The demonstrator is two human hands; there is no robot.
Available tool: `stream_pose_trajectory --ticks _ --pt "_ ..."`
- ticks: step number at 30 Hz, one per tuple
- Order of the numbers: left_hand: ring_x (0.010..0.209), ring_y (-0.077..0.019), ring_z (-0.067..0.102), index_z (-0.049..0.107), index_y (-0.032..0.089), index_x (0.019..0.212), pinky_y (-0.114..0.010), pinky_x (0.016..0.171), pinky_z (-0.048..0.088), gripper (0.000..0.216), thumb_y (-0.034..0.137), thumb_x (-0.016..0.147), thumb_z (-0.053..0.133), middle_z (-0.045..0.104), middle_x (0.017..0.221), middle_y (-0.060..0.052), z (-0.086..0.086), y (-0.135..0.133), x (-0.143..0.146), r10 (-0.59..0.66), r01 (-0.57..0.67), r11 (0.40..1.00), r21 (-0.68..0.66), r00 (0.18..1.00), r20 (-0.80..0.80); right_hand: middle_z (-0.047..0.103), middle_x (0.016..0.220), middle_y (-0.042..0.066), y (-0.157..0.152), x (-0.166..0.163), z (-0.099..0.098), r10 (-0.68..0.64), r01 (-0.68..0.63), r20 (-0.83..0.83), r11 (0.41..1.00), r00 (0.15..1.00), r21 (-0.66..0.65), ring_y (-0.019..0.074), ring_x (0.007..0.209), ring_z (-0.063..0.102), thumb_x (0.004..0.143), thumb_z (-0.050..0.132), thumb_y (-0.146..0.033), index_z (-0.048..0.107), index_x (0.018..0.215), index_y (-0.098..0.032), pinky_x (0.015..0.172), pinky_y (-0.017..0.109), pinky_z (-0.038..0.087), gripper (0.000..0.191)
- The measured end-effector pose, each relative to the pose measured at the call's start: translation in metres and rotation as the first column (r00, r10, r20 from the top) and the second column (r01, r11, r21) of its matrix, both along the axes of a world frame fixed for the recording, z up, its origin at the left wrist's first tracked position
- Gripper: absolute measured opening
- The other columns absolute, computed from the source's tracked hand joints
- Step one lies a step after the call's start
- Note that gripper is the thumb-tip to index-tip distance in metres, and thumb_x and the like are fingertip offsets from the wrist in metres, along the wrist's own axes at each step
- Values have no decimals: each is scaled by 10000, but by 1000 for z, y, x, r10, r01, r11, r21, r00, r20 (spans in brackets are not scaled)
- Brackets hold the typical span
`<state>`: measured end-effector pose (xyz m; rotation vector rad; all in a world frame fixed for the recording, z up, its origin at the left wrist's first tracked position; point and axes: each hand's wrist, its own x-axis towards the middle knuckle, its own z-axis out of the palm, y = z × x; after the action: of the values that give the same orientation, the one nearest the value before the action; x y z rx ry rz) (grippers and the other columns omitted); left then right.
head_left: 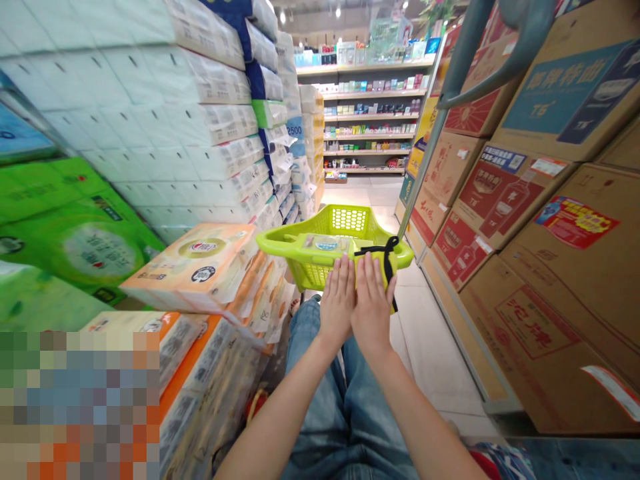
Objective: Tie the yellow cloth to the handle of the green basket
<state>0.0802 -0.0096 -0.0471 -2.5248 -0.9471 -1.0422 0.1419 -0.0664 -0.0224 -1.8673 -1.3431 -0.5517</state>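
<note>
Through the head-worn camera's view, I see a lime-green basket (345, 219) in the middle of the aisle, just in front of the person's body. The left hand (336, 303) and the right hand (371, 307) lie side by side at the basket's near edge, backs up, close together. The fingers of both are stretched out nearly straight and point away toward the basket; none are curled around anything that I can see. The fingertips seem to rest on the basket's near side, though I can't tell how firmly, and the palms are hidden. A black cord (389, 257) is tied at the basket's near right part, right by the right hand, and a clear label (325, 244) with a blue mark sits on the basket's near side, left of the cord.

Below the basket are the person's legs in jeans (320, 400). Left of the basket lie orange packs of tissue (190, 260), and behind those rises a tall pile of white packs (140, 113), with green packs (95, 233) farther left. To the basket's right stand stacked cardboard boxes (550, 267), brown and red, with a grey metal bar (500, 83) above and to the right. Well beyond the basket, shelves (370, 95) carry rows of small goods over a pale floor (363, 193).
</note>
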Motion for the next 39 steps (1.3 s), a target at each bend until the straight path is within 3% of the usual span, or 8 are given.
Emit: stream_pose_trajectory --ticks 6,12,16,22,27,32,36,39 --pt "1521 -269 140 175 64 1556 -460 1187 329 640 190 973 407 258 1614 -188 2 1 -3 -29 29 999 -19 1000 -6 361 1590 95 -11 14 -7 96 -89 103 993 990 -73 178 1508 229 898 309 -60 113 1587 -220 1230 530 89 735" --pt "1523 -259 112 124 50 1559 -452 1192 312 656 246 997 401 264 1608 -196 1 1 2 -31 33 999 -32 999 40 287 1620 123 -31 63 -7 -8 8 10 999 1000 31 201 1520 187 787 296 14 84 1590 -218 1210 562 166 862" --pt "1520 -276 128 103 49 1561 -474 1176 337 665 244 996 396 262 1605 -207 0 0 3 -33 35 999 -33 998 55 229 1638 133 -20 45 -2 -38 39 -26 999 999 26 219 1532 126 812 288 2 32 1591 -206 1203 592 156 846" --pt "1514 -263 170 116 103 1572 -467 1179 347 662 139 964 376 238 1622 -179 -1 1 -1 -22 22 1000 -17 1000 7 295 1617 116 -3 3 -4 82 -78 47 994 996 -76 203 1521 183 906 302 -70 56 1591 -212 1215 571 133 741" --pt "1518 -271 147 96 68 1567 -479 1177 340 658 214 991 380 263 1608 -195 1 1 -1 -52 54 998 -35 998 38 349 1594 116 -20 29 -9 119 -110 99 990 988 -89 187 1515 205 896 304 -45 57 1590 -228 1219 568 116 759" --pt "1521 -270 117 80 49 1563 -465 1184 329 679 244 997 400 256 1608 -200 0 0 3 -29 31 999 -36 999 45 251 1632 129 -34 60 -11 20 -17 -63 999 998 46 207 1524 166 817 284 1 88 1588 -231 1201 601 143 829" --pt "1519 -276 121 86 57 1564 -476 1182 329 672 250 998 393 251 1609 -203 -1 0 3 -30 32 999 -41 998 55 129 1661 124 -22 50 -11 17 11 -204 991 979 135 217 1535 84 810 289 -22 33 1590 -214 1193 614 164 843" --pt "1513 -279 146 89 73 1567 -480 1176 340 650 242 1004 366 258 1607 -205 0 0 1 -39 41 998 -38 998 53 158 1655 132 -9 25 -11 11 1 -138 997 990 83 227 1538 56 872 302 -67 9 1590 -209 1195 627 139 788"
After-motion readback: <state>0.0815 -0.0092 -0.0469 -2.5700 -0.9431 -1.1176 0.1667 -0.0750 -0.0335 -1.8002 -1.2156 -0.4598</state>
